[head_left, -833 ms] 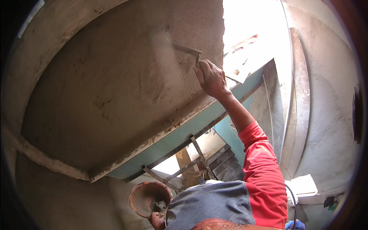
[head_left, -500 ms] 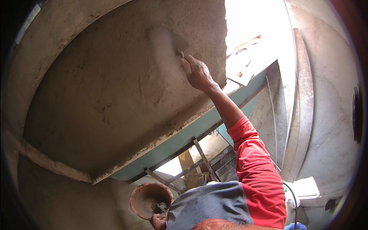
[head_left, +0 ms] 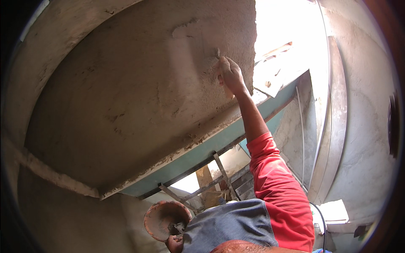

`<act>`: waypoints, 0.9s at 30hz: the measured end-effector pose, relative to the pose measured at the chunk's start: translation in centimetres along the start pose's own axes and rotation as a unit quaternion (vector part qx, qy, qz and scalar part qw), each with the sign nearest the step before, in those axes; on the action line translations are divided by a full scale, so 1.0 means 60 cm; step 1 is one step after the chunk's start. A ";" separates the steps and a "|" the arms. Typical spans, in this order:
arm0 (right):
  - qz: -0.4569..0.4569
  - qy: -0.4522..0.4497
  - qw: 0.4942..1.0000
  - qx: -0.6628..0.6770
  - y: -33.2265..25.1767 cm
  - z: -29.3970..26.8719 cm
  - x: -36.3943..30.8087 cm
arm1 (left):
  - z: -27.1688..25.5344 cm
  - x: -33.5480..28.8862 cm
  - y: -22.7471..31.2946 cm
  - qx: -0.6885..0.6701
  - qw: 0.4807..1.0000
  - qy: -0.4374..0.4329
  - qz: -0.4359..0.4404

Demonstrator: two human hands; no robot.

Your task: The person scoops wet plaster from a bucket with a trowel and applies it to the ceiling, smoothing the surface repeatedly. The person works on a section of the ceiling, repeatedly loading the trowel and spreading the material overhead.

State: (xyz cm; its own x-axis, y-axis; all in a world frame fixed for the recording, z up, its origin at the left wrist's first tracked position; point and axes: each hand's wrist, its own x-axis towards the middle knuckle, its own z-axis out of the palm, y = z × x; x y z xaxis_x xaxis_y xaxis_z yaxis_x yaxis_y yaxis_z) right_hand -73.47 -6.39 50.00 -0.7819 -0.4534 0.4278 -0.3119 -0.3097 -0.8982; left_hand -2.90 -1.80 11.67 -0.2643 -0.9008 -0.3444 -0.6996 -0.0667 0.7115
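Note:
My right hand (head_left: 231,75) is closed around the handle of a trowel (head_left: 218,53), arm stretched up against the grey-brown plastered wall (head_left: 114,101). The blade lies close to the wall and is hard to tell from the plaster. A ridge of wet mortar (head_left: 185,26) curves above it, with a smooth, shiny streak below. Low on the left, my left hand (head_left: 174,243) grips the rim of a reddish-brown bowl (head_left: 152,219). A small heap of grey mortar (head_left: 176,228) lies inside the bowl; part of that hand is hidden.
Below the plastered wall runs a ledge with a blue-green side (head_left: 168,170). Under it is a dark metal frame (head_left: 225,175). Bright light enters at the upper right, beside long curved-looking boards (head_left: 335,122). A black cable (head_left: 324,223) hangs at the lower right.
My right hand has moved right and slightly down with the trowel, and its wrist has turned. A mortar ridge now shows where the blade was. My left hand still holds the bowl.

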 end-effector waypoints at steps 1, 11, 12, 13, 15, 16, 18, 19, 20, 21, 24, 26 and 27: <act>0.018 0.009 0.998 0.055 0.002 0.008 -0.004 | 0.000 0.000 0.001 0.000 1.000 0.002 0.001; 0.073 -0.144 0.977 0.136 -0.041 0.172 -0.062 | -0.011 0.011 0.002 -0.019 1.000 0.007 0.012; 0.067 -0.170 0.978 0.104 -0.041 0.181 -0.065 | -0.008 0.013 -0.001 -0.024 1.000 0.006 0.013; 0.028 -0.166 0.984 0.052 -0.038 0.189 -0.071 | -0.007 0.016 -0.005 -0.029 0.999 0.008 0.013; -0.075 -0.152 0.984 -0.051 -0.025 0.198 -0.087 | -0.001 0.027 -0.008 -0.046 0.999 0.011 0.015; -0.085 -0.161 0.981 -0.066 -0.017 0.199 -0.100 | 0.001 0.036 -0.006 -0.064 0.998 0.015 0.015; -0.113 -0.177 0.974 -0.091 0.006 0.201 -0.147 | 0.005 0.051 0.002 -0.118 0.993 0.030 0.008; -0.127 -0.209 0.962 -0.121 0.018 0.203 -0.178 | 0.006 0.055 0.008 -0.154 0.987 0.040 0.004; -0.116 -0.250 0.947 -0.165 0.028 0.206 -0.206 | 0.007 0.062 0.018 -0.195 0.979 0.050 0.004; -0.117 -0.306 0.930 -0.168 0.040 0.205 -0.236 | 0.007 0.065 0.028 -0.216 0.974 0.064 0.007; -0.058 -0.478 0.838 -0.257 0.086 0.180 -0.368 | 0.006 0.056 0.053 -0.276 0.958 0.062 0.039; -0.001 -0.513 0.774 -0.371 0.110 0.176 -0.443 | 0.004 0.040 0.069 -0.324 0.943 0.068 0.040; 0.023 -0.507 0.773 -0.381 0.116 0.170 -0.482 | 0.002 0.035 0.076 -0.348 0.933 0.080 0.038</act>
State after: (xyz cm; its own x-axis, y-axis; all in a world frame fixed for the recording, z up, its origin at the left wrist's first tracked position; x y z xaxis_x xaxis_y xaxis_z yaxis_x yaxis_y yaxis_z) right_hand -47.53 -3.99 32.40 -0.0974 -0.9906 -0.0956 -0.8257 0.1341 -0.5479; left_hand -6.74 -3.95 14.11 -0.1532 -0.9634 -0.2202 -0.0667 -0.2122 0.9749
